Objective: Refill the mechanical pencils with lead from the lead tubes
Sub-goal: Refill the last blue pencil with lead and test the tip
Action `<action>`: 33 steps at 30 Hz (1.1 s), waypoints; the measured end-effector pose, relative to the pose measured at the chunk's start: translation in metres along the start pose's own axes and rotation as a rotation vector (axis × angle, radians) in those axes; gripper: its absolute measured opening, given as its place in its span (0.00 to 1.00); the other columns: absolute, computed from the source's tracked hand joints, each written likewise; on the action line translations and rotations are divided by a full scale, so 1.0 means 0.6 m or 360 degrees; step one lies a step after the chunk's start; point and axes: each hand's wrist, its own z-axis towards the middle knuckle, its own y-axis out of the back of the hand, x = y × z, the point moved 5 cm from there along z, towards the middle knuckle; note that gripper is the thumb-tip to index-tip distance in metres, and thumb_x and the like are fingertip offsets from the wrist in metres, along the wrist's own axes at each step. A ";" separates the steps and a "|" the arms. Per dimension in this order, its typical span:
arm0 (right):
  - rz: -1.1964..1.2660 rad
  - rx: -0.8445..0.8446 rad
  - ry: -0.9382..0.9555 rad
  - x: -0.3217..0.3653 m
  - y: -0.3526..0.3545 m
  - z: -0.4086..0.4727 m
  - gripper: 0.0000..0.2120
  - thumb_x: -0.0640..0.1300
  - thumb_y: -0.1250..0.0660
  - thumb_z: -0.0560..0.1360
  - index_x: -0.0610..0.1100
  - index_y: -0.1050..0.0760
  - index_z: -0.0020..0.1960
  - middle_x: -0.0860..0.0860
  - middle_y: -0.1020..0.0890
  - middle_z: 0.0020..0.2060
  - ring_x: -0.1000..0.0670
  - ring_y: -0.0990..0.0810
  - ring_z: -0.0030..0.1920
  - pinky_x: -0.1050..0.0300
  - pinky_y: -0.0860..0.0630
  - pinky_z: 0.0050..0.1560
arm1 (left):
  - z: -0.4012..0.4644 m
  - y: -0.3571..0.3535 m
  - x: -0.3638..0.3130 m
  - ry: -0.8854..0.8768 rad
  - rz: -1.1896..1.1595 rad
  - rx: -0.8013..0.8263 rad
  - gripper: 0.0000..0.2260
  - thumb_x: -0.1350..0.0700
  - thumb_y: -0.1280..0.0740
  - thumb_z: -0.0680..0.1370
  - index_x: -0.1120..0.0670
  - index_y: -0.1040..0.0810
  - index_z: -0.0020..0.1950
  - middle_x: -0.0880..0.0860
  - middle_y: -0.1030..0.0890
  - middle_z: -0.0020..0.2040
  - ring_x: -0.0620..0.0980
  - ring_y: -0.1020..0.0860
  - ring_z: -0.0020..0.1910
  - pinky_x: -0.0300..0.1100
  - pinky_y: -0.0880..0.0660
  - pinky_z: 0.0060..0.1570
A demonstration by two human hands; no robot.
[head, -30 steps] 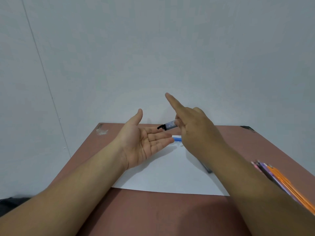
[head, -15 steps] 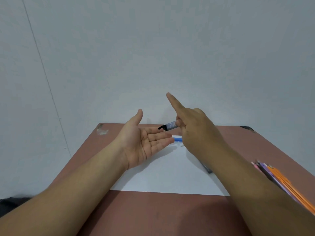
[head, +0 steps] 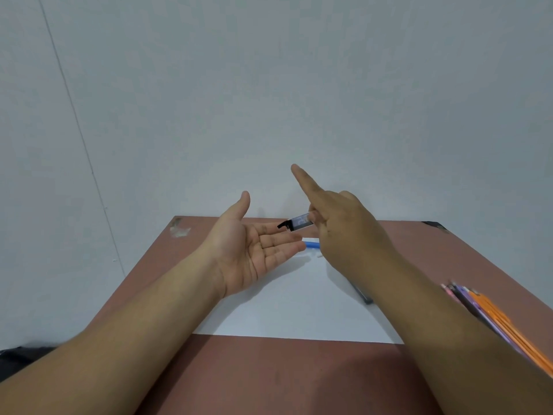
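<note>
Mid-refill, by the look of it — lead being tipped out, none yet seen going into a pencil. Right hand (head: pixel 344 232) raised above the table (head: pixel 299 375), pinching a lead tube (head: pixel 297 224) between thumb and curled fingers, index finger stuck straight out and up toward the wall. Tube held in the air just over the fingertips of the left hand (head: pixel 257 250); long axis near level, running left-right with a slight droop at the left end, black open cap aimed at the left fingers. Left hand held flat and wide, palm up, thumb raised, gripping nothing — set as a tray to catch lead. Whether any lead lies on the palm: too fine to tell. Below, on the white sheet (head: pixel 284 313), a blue piece (head: pixel 311 244) lying crosswise just past the left fingertips, probably a pencil part or a second tube, and a dark pencil (head: pixel 363 295) half hidden under the right forearm, long axis running away from the body and leftward. At the right edge of the table, a bundle of pencils (head: pixel 484 313) in pink, purple and orange, lying parallel, ends pointing up and left, well apart from the hands. Judged from this: a tube opened, a pencil or two possibly taken apart, the bundle not yet dealt with. Left to do: shake out lead, feed it in, close up, repeat for the rest.
</note>
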 end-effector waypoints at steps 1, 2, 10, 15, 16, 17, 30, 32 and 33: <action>-0.0002 0.0022 -0.0010 -0.001 -0.001 0.001 0.49 0.31 0.41 0.77 0.74 0.64 0.74 0.63 0.31 0.40 0.52 0.31 0.48 0.49 0.22 0.47 | 0.000 -0.001 0.000 0.0001 0.0007 0.0003 0.43 0.30 0.44 0.79 0.71 0.29 0.70 0.70 0.22 0.64 0.68 0.20 0.61 0.54 0.27 0.67; -0.0001 0.0024 -0.0016 0.000 -0.001 0.001 0.49 0.31 0.41 0.78 0.74 0.65 0.73 0.63 0.31 0.40 0.52 0.31 0.48 0.49 0.21 0.47 | -0.001 -0.001 -0.001 0.0002 0.0012 -0.0002 0.43 0.30 0.44 0.79 0.71 0.29 0.70 0.70 0.22 0.64 0.68 0.20 0.61 0.54 0.26 0.67; -0.0099 -0.0003 0.0025 -0.009 -0.009 0.005 0.32 0.27 0.41 0.72 0.58 0.20 0.63 0.54 0.23 0.46 0.47 0.29 0.52 0.46 0.23 0.47 | -0.003 -0.003 -0.001 -0.0012 0.0038 0.0013 0.43 0.30 0.46 0.80 0.70 0.27 0.68 0.68 0.20 0.63 0.67 0.20 0.61 0.53 0.26 0.67; 0.0005 -0.0078 -0.0004 -0.006 0.001 0.000 0.48 0.30 0.42 0.77 0.73 0.58 0.77 0.60 0.31 0.40 0.52 0.30 0.46 0.49 0.21 0.44 | -0.004 -0.002 -0.001 -0.0014 0.0007 -0.0044 0.42 0.31 0.44 0.80 0.71 0.29 0.68 0.70 0.21 0.62 0.69 0.19 0.59 0.55 0.23 0.64; 0.0009 -0.0089 0.0011 -0.004 0.003 -0.001 0.50 0.30 0.41 0.78 0.75 0.64 0.74 0.60 0.31 0.40 0.52 0.30 0.45 0.49 0.21 0.44 | -0.005 -0.003 0.000 -0.0016 -0.0002 -0.0053 0.41 0.31 0.43 0.80 0.71 0.30 0.68 0.70 0.21 0.62 0.69 0.19 0.59 0.55 0.23 0.63; 0.0012 -0.0105 0.0017 -0.004 0.003 -0.001 0.51 0.31 0.40 0.78 0.76 0.67 0.73 0.59 0.30 0.40 0.52 0.30 0.45 0.48 0.21 0.43 | -0.005 -0.004 0.000 -0.0018 -0.0012 -0.0060 0.41 0.31 0.43 0.80 0.71 0.30 0.68 0.71 0.21 0.62 0.69 0.19 0.59 0.55 0.24 0.63; -0.0033 -0.0076 0.0075 -0.003 -0.003 0.003 0.53 0.30 0.40 0.77 0.78 0.69 0.70 0.59 0.27 0.42 0.51 0.32 0.47 0.47 0.22 0.45 | -0.001 0.000 0.000 -0.0001 -0.0004 -0.0026 0.43 0.30 0.43 0.79 0.71 0.30 0.69 0.71 0.22 0.63 0.69 0.20 0.60 0.55 0.25 0.65; -0.0027 -0.0073 0.0078 -0.005 -0.008 0.005 0.54 0.30 0.40 0.77 0.79 0.69 0.69 0.59 0.27 0.42 0.51 0.33 0.47 0.48 0.22 0.43 | -0.002 -0.001 0.001 0.0001 -0.0010 -0.0033 0.42 0.31 0.42 0.79 0.71 0.31 0.68 0.71 0.22 0.63 0.70 0.20 0.60 0.56 0.25 0.65; -0.0019 -0.0094 0.0071 -0.007 -0.008 0.006 0.53 0.30 0.40 0.77 0.79 0.68 0.71 0.59 0.27 0.42 0.51 0.33 0.47 0.50 0.23 0.42 | -0.001 -0.001 0.001 0.0001 -0.0012 -0.0044 0.42 0.31 0.42 0.79 0.71 0.31 0.68 0.71 0.22 0.63 0.70 0.20 0.59 0.56 0.25 0.65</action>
